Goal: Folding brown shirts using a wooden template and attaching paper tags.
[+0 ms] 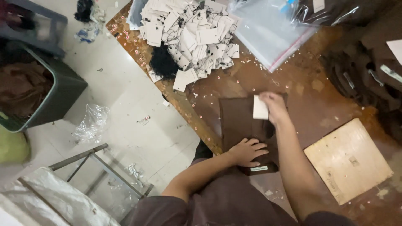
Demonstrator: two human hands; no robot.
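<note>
worn brown table (318, 100) (tile floor (138, 104))

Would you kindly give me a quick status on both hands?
Left hand flat on folded brown garment. Right hand pinching white tag above it. Nothing in the way.

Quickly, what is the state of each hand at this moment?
Left hand: open, fingers spread, pressing flat on the folded brown garment.
Right hand: closed on a white paper tag, held over the garment.
</note>
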